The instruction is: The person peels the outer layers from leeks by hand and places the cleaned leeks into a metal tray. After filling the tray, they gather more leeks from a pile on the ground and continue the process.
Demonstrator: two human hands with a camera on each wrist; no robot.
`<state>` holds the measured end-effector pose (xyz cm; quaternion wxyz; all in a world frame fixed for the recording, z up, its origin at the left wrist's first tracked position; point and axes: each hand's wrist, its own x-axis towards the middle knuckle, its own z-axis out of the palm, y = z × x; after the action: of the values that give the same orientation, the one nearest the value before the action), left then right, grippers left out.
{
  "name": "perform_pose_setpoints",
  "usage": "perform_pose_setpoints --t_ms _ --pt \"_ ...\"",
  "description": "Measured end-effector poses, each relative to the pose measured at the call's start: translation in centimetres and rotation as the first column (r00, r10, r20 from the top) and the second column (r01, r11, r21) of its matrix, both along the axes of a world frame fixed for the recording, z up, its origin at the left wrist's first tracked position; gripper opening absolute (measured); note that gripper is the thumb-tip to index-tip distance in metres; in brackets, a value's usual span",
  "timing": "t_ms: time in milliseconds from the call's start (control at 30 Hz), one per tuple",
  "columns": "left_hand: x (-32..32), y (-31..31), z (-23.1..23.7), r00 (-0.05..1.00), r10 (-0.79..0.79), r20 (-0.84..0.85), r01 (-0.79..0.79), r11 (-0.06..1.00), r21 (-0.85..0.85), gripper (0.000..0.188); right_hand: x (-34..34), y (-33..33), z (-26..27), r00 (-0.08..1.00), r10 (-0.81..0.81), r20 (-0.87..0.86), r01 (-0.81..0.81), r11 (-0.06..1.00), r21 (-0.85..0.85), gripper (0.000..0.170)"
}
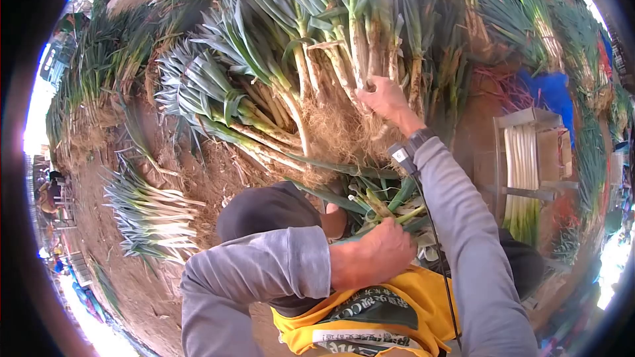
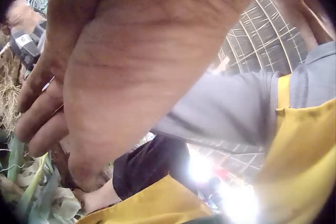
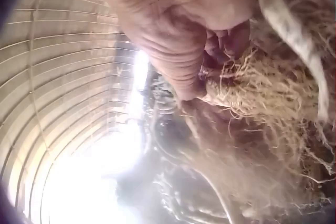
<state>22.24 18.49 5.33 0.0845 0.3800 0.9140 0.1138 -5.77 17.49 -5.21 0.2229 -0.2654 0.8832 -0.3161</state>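
My right hand (image 1: pixel 390 102) grips a leek (image 1: pixel 374 39) low on its pale stalk, within a big upright pile. In the right wrist view, the fingers (image 3: pixel 226 43) curl round the stalk just above its bushy roots (image 3: pixel 262 87). My left hand (image 1: pixel 377 251) hovers in front of the yellow apron (image 1: pixel 423 297), close over loose green leaves (image 1: pixel 403 192). Its fingers (image 2: pixel 44 124) are curled in the left wrist view, with a small shiny bit showing between them; I cannot tell what they hold. The palm hides the rest.
Cleaned leeks (image 1: pixel 159 211) lie in a row on the soil at left. At right, a frame (image 1: pixel 499 158) holds a bundle of peeled white leeks (image 1: pixel 521 158). A blue sheet (image 1: pixel 552 92) lies behind it. My bent knee (image 1: pixel 268 211) is beside the left forearm.
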Motion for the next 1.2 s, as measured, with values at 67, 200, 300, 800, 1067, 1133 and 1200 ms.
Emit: perform_pose_setpoints --t_ms 67,200,300,800,1067,1133,1200 --pt "-0.5 0.1 -0.8 1.0 -0.023 0.002 0.023 0.999 0.036 0.022 0.4 1.8 1.4 0.996 0.035 0.08 -0.027 0.995 -0.099 0.054" --pt "-3.2 -0.5 0.5 0.996 -0.05 0.078 0.038 0.988 0.153 0.026 1.8 6.7 0.7 0.967 0.039 0.252 0.014 0.979 -0.204 0.059" --pt "-5.1 -1.3 1.1 1.0 0.03 0.01 -0.031 0.964 0.263 0.033 4.0 9.5 0.1 0.949 0.164 0.27 -0.105 0.97 -0.219 0.052" --pt "-6.2 -0.8 5.4 0.979 0.204 0.007 -0.146 0.678 0.72 0.019 6.4 13.5 16.9 0.948 0.129 0.292 0.041 0.859 -0.51 0.04" --pt "-6.3 -0.2 6.2 0.983 0.176 -0.053 -0.069 0.619 0.782 0.018 8.0 4.2 3.9 0.96 0.234 -0.155 -0.256 0.956 -0.141 0.038" --pt "-6.1 -0.6 5.7 0.976 0.203 -0.077 -0.083 0.676 0.732 0.02 7.4 2.2 0.7 0.921 0.298 -0.251 -0.292 0.955 0.061 0.036" --pt "-5.7 -1.9 5.8 0.978 0.198 -0.068 -0.099 0.724 0.683 0.024 4.3 0.3 0.2 0.951 0.165 -0.26 -0.153 0.986 0.066 0.034"
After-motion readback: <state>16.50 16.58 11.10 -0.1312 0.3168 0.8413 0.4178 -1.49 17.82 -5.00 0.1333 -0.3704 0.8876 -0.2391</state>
